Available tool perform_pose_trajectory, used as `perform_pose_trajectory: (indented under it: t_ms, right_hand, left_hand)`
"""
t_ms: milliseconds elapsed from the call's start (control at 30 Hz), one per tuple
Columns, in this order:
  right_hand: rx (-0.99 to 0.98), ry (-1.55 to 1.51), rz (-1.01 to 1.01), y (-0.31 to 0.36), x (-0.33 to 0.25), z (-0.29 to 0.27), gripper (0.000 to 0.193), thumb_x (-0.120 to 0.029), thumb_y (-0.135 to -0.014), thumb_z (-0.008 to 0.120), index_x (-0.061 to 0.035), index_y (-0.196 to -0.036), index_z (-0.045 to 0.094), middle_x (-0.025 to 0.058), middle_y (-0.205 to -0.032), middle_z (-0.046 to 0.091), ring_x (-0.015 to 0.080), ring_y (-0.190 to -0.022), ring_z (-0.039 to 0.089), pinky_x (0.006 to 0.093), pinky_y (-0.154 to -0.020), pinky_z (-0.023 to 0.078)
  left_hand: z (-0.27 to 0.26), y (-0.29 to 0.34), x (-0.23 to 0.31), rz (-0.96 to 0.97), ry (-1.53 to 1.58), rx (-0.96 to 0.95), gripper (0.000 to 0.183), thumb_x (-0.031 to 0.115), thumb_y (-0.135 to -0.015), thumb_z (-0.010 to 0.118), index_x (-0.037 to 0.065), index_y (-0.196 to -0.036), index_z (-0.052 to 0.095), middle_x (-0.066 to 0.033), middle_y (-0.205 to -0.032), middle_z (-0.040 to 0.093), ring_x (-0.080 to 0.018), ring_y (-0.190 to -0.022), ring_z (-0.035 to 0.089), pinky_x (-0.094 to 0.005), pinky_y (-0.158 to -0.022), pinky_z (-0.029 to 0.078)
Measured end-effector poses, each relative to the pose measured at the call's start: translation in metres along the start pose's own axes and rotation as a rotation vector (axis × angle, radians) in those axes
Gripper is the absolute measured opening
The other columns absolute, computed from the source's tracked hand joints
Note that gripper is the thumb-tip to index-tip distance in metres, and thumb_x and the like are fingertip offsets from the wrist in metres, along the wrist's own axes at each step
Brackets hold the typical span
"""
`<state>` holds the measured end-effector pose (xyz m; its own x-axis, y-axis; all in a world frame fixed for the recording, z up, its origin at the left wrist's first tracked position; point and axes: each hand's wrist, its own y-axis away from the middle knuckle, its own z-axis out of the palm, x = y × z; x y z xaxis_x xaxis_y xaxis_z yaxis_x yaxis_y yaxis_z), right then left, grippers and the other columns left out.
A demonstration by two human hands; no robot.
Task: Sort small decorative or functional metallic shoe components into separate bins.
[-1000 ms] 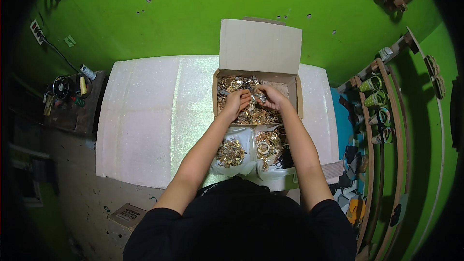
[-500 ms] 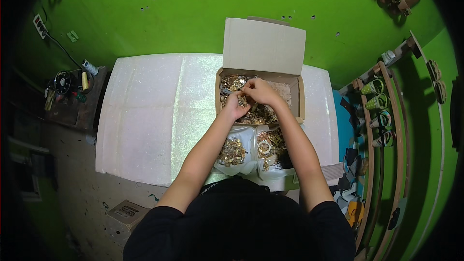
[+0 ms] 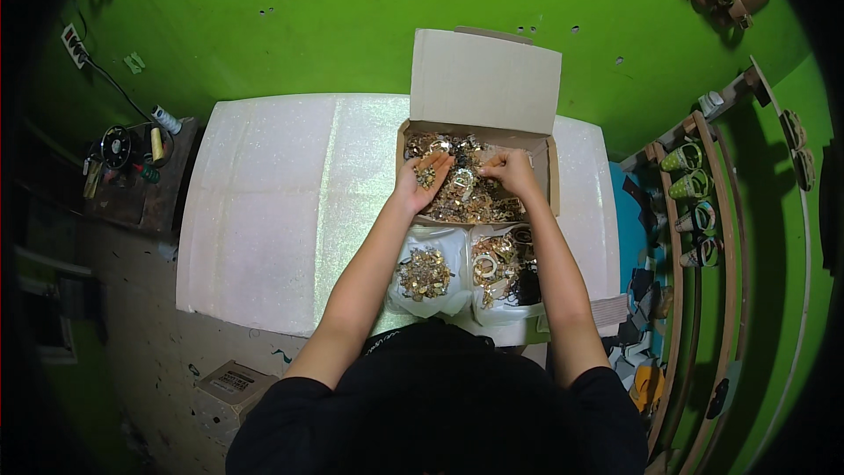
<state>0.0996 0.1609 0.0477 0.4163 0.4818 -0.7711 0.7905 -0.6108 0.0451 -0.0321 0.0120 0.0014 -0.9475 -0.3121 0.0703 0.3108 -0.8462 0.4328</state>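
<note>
My left hand (image 3: 410, 188) is palm up over the left part of an open cardboard box (image 3: 553, 174), its fingers stretched out. A small heap of gold and silver-coloured metal trinkets (image 3: 425, 178) rests in that palm. To its right, my right hand (image 3: 513, 171) hovers above the box with thumb and fingers pinched together; what they hold, if anything, is too small to name. Beneath both hands lies a thick jumble of metal trinkets (image 3: 475, 202) in gold, silver and dark tones. A pale ring-shaped piece (image 3: 462, 180) shows among them.
Two white plastic-lined containers with trinkets, a left one (image 3: 464, 274) and a right one (image 3: 479, 306), sit between my forearms. The box lid (image 3: 485, 79) stands raised toward the green wall. A shiny white cloth (image 3: 255, 211) covers the table. Right of it stands a wooden shoe rack (image 3: 719, 237).
My hands have moved apart: the right went rightward, away from the left. My left palm has opened upward and its trinkets now show. The right hand stays pinched.
</note>
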Motion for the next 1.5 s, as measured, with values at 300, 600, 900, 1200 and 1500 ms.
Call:
perform_pose_trajectory:
  t_ms: [300, 600, 900, 1200, 1500]
  right_hand:
    - [-0.022, 0.346, 0.261, 0.002, 0.007, 0.048, 0.075, -0.042, -0.061, 0.067, 0.0021, -0.114, 0.039, 0.0297, -0.102, 0.049, 0.0396, -0.094, 0.05, 0.0367, -0.081, 0.042]
    - [-0.007, 0.474, 0.261, 0.013, -0.016, 0.075, 0.062, -0.02, -0.061, 0.07, -0.0044, -0.114, 0.042, 0.0286, -0.104, 0.046, 0.0414, -0.094, 0.049, 0.0402, -0.079, 0.043]
    - [0.203, 0.2, 0.026, 0.011, 0.027, 0.029, 0.033, -0.013, -0.058, 0.072, -0.0045, -0.082, 0.052, 0.0168, -0.087, 0.058, 0.0294, -0.083, 0.056, 0.0338, -0.074, 0.042]
    - [0.071, -0.071, -0.095, 0.002, 0.012, 0.007, 0.034, -0.014, -0.059, 0.073, -0.0042, -0.084, 0.052, 0.0047, -0.078, 0.055, 0.0132, -0.071, 0.05, 0.0269, -0.065, 0.041]
    - [-0.395, -0.045, -0.23, 0.003, -0.049, 0.026, 0.039, -0.011, -0.059, 0.071, -0.0032, -0.092, 0.053, 0.0046, -0.078, 0.055, 0.0127, -0.071, 0.05, 0.0269, -0.064, 0.041]
  left_hand:
    - [-0.016, -0.004, 0.003, 0.001, 0.127, -0.091, 0.035, 0.018, -0.087, 0.025, -0.008, -0.095, 0.047, -0.0187, -0.103, 0.052, -0.0294, -0.102, 0.049, -0.0342, -0.078, 0.049]
    - [-0.019, -0.005, 0.001, 0.02, 0.172, -0.112, 0.033, 0.018, -0.087, 0.026, -0.006, -0.096, 0.047, -0.0184, -0.101, 0.052, -0.0289, -0.101, 0.05, -0.0347, -0.078, 0.049]
    - [-0.015, -0.002, -0.001, 0.029, 0.109, -0.096, 0.037, 0.019, -0.088, 0.023, -0.006, -0.101, 0.046, -0.0173, -0.106, 0.05, -0.0293, -0.104, 0.048, -0.0349, -0.082, 0.046]
    - [-0.015, -0.006, -0.006, -0.004, -0.086, -0.074, 0.041, 0.021, -0.088, 0.019, -0.005, -0.099, 0.049, -0.0163, -0.104, 0.052, -0.0255, -0.1, 0.05, -0.0323, -0.082, 0.046]
    - [-0.017, -0.004, -0.008, -0.098, -0.279, 0.015, 0.03, 0.023, -0.086, 0.029, 0.003, -0.098, 0.048, -0.0133, -0.089, 0.055, -0.0224, -0.078, 0.056, -0.0348, -0.067, 0.049]
